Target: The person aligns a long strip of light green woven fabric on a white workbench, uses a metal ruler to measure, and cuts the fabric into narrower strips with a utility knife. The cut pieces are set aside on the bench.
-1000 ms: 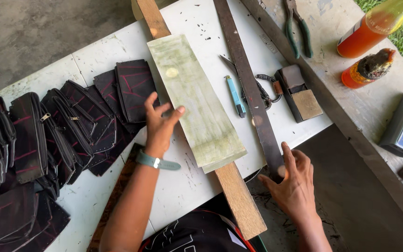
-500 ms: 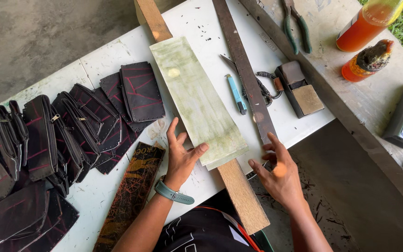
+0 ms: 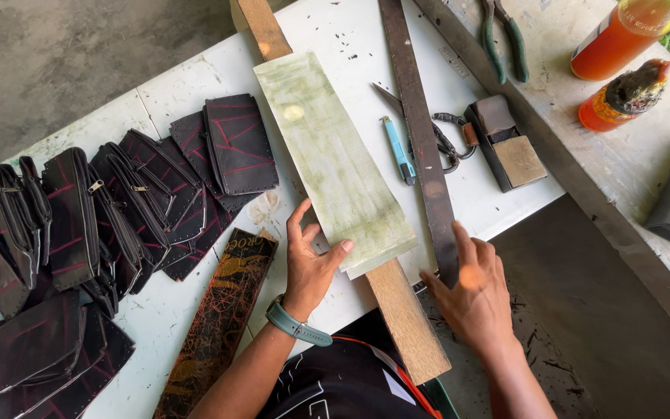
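A pale green rectangular sheet (image 3: pixel 331 159) lies on a long wooden plank (image 3: pixel 405 318) that crosses the white table (image 3: pixel 188 85). My left hand (image 3: pixel 309 262) rests at the sheet's near left corner, thumb touching its edge, fingers spread. A teal watch is on that wrist. My right hand (image 3: pixel 474 295) touches the near end of a long rusty metal bar (image 3: pixel 419 132) that lies just right of the sheet. Neither hand grips anything.
Several black pouches with red lines (image 3: pixel 118 209) are piled on the left. A dark patterned strip (image 3: pixel 219 326) lies near my left arm. A blue cutter (image 3: pixel 398 150), scissors (image 3: pixel 447 143), a small block (image 3: pixel 509 151), pliers (image 3: pixel 504 39) and two orange bottles (image 3: pixel 622 46) sit to the right.
My left hand slid down from the sheet's middle left edge to its near corner. My right hand moved up from the table's edge to the bar's near end.
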